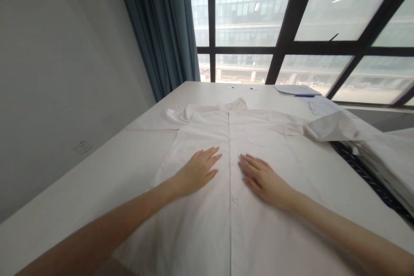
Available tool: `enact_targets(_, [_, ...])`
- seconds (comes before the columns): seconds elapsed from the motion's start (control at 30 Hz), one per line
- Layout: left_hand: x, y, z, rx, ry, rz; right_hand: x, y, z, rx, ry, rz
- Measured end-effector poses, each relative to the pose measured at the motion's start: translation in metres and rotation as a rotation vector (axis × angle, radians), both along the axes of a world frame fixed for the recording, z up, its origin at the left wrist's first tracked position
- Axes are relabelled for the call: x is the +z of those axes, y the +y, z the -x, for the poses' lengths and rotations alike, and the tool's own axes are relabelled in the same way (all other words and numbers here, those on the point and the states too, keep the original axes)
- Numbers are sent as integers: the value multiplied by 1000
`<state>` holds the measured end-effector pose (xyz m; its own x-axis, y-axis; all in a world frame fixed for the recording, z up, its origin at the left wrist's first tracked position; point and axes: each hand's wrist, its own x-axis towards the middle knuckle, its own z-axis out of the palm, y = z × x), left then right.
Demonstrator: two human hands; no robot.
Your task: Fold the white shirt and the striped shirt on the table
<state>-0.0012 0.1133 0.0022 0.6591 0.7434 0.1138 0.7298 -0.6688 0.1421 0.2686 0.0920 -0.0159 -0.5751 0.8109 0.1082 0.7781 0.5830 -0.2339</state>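
Observation:
A white button-up shirt lies spread front side up, its collar pointing away from me and its front closed down the middle. Flat on the left half of the front rests my left hand, fingers stretched and spread. My right hand lies on the other half, just right of the button placket, with its fingers extended. Neither hand grips the cloth. One sleeve reaches out to the left over the table; the right sleeve is bunched and raised in folds. The lower hem is out of view.
The white table runs to a window at the back. Papers and a blue pen lie at the far right. A pile of clothes, white and dark patterned, sits at the right edge. A blue curtain hangs behind, left.

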Motion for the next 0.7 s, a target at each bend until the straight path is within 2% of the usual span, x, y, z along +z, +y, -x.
enact_targets(0.1, [-10,47,1,139,154,-21,6,-30,17,113,-12,86])
enact_targets(0.2, [-17,78,4,210,208,28,8,-40,19,157,-30,119])
enact_targets(0.33, [-21,105,7,255,206,66,8,-39,15,160,-25,127])
enact_targets(0.7, [-24,173,8,483,185,126,11,-41,14,169,5,143])
